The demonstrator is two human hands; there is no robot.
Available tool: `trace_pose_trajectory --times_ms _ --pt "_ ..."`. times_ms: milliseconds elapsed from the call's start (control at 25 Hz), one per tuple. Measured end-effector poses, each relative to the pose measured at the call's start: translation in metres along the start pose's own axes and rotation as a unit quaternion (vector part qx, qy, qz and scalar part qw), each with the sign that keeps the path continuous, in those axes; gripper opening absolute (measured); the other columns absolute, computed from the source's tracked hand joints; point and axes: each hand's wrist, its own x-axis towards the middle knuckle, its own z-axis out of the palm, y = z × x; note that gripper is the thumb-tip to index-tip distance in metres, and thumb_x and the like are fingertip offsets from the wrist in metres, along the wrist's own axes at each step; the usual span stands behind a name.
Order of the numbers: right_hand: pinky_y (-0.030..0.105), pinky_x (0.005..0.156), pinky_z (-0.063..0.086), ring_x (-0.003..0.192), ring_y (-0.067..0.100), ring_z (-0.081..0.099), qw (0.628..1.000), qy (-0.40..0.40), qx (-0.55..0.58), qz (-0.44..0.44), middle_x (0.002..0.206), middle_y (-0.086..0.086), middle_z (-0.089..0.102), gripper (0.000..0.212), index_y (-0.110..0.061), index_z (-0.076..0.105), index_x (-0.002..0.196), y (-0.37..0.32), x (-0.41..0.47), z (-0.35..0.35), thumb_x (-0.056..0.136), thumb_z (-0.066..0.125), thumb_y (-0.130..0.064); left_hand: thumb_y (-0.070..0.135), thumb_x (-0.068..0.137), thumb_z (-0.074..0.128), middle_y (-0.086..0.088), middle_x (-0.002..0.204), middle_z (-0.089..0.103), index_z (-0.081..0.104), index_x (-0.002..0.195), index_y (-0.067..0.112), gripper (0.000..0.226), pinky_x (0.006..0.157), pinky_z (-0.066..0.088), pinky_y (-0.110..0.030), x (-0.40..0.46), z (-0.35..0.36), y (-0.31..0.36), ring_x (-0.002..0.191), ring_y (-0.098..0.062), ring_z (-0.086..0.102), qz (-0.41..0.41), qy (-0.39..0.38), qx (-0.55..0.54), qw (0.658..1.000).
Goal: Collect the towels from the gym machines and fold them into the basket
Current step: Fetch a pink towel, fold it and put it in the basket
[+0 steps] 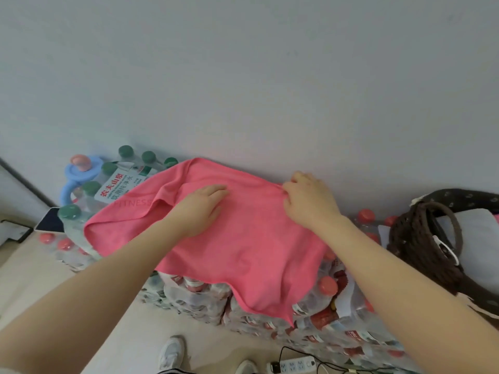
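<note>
A pink towel (243,238) lies spread over stacked packs of bottled water against the wall, one corner hanging down at the front. My left hand (201,205) rests flat on the towel's middle, fingers together and pointing right. My right hand (307,201) pinches the towel's far right edge near the wall. A dark brown woven basket (421,238) with a loop handle stands to the right, with something white inside it.
Shrink-wrapped water bottles with red caps (328,287) and green caps (71,211) form the work surface. A blue jug handle (71,182) stands at the left. A white power strip (293,365) and cable lie on the floor by my shoes (171,352).
</note>
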Motion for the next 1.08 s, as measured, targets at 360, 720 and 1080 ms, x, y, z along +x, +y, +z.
trace_pose_trajectory --times_ms 360,720,1080 --pt "0.037 0.084 0.047 0.108 0.030 0.054 0.966 -0.078 0.198 -0.148 0.127 0.011 0.048 0.041 -0.012 0.046 0.126 -0.191 0.063 0.027 0.088 0.055 -0.025 0.031 0.078 0.058 -0.020 0.103 0.062 0.062 0.105 0.000 0.041 0.078 0.052 -0.045 -0.088 -0.031 -0.104 0.091 -0.038 0.062 -0.097 0.043 0.057 0.993" --pt "0.037 0.077 0.045 0.105 0.030 0.056 0.990 -0.037 0.094 -0.100 0.114 0.011 0.055 0.025 -0.010 0.062 0.103 -0.235 0.110 0.022 0.091 0.043 -0.021 0.046 0.081 0.037 -0.009 0.095 0.053 0.056 0.096 0.004 0.048 0.071 0.041 -0.034 -0.083 -0.042 -0.141 0.086 -0.025 0.050 -0.043 0.038 -0.003 0.998" --pt "0.034 0.077 0.049 0.080 0.032 0.067 0.941 0.117 0.315 0.047 0.079 0.014 0.070 0.019 -0.011 0.068 0.092 -0.290 0.183 -0.020 0.088 0.049 -0.013 0.015 0.091 0.046 0.002 0.059 0.041 0.045 0.061 0.018 0.030 0.053 0.028 -0.027 -0.088 -0.094 -0.214 0.057 -0.012 0.037 -0.318 0.126 -0.350 0.872"
